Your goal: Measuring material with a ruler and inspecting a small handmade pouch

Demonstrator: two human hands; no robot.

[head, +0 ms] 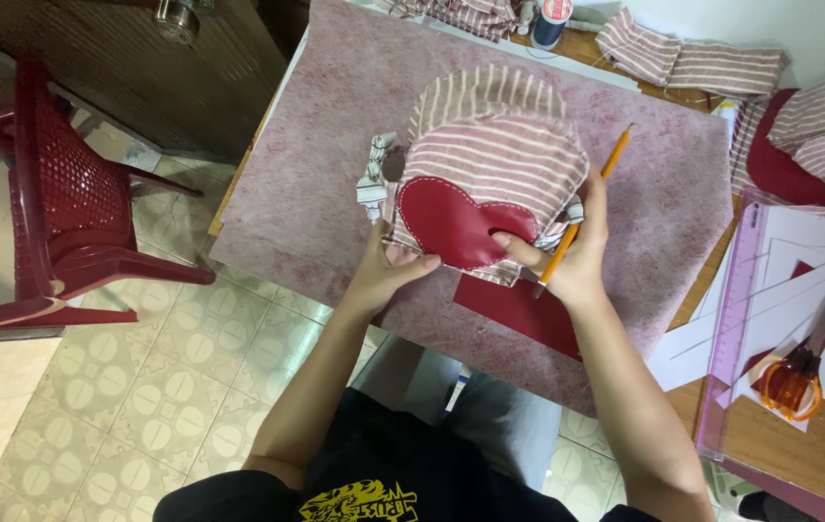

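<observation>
Evidently both hands steady the striped fabric pouch (495, 159) above the pink felt mat (335, 116) on the bench: left hand (383, 271) pinches its near edge, while right hand (572, 256) presses the red heart patch (451, 222) flat, a pencil (587, 208) tucked between fingers.

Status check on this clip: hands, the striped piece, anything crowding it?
Left hand grips striped pouch at its lower edge. Right hand holds pouch plus pencil, thumb on red heart patch. Nothing crowding; scissors off aside.
</observation>
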